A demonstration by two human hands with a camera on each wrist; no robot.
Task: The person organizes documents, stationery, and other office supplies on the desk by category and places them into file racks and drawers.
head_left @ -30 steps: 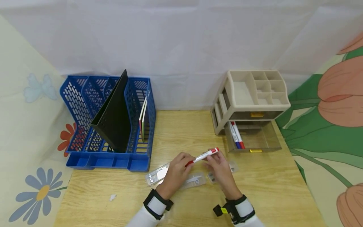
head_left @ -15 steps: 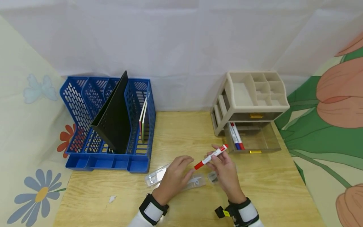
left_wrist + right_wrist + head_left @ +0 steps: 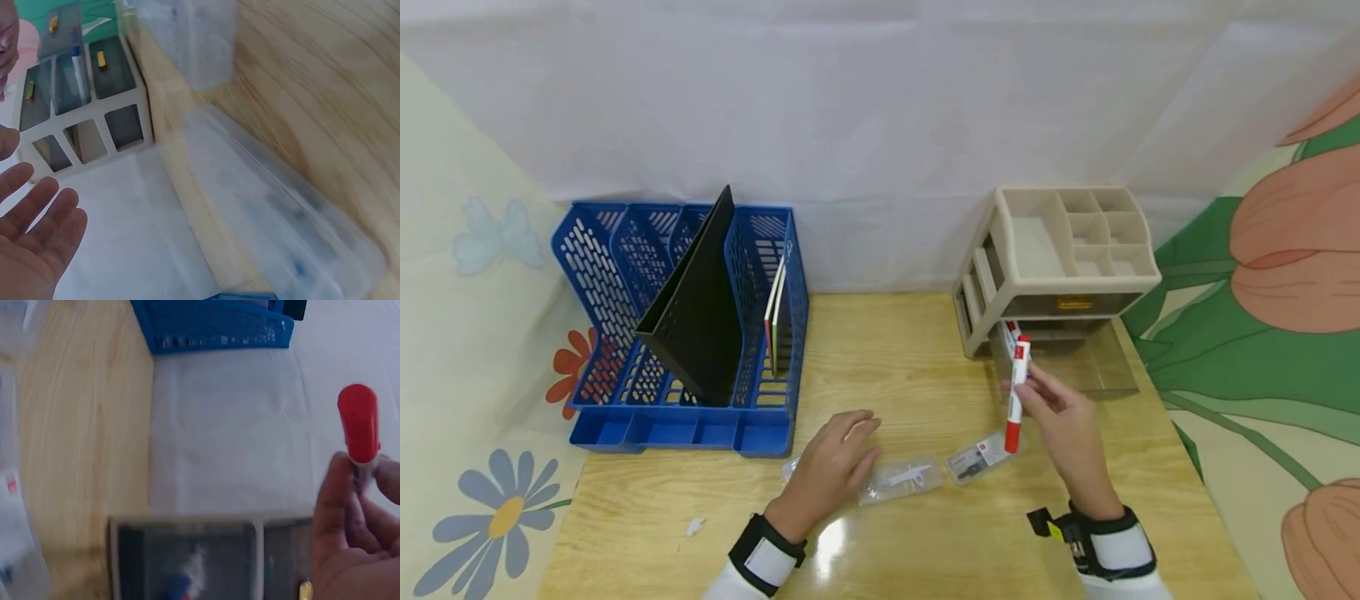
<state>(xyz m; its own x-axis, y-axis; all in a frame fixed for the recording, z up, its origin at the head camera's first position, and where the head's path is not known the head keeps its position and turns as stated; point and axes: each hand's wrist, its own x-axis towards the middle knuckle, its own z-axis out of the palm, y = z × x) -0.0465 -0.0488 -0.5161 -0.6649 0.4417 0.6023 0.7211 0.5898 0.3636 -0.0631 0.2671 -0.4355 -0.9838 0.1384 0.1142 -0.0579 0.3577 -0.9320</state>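
In the head view my right hand (image 3: 1070, 433) pinches a white marker (image 3: 1018, 392) with red ends, held in front of the open drawer (image 3: 1093, 367). The right wrist view looks along the marker at its red cap (image 3: 359, 422), between thumb and fingers. Part of another marker (image 3: 1011, 327) shows in the drawer behind it. My left hand (image 3: 827, 467), fingers loosely bent and holding nothing, is over a clear plastic case (image 3: 788, 469) that it mostly hides. Beside it lie a second clear case (image 3: 901, 481) with a white item inside and a small clear pack (image 3: 977, 458).
A beige desktop organizer (image 3: 1045, 242) with top compartments stands at the back right. At the back left, a blue file rack (image 3: 647, 408) holds a black folder (image 3: 703, 317) and thin books (image 3: 777, 321). A white scrap (image 3: 695, 526) lies front left.
The left hand has let go of the marker and drawn back left. My right hand has carried the marker right to the drawer, turning it nearly upright in view.
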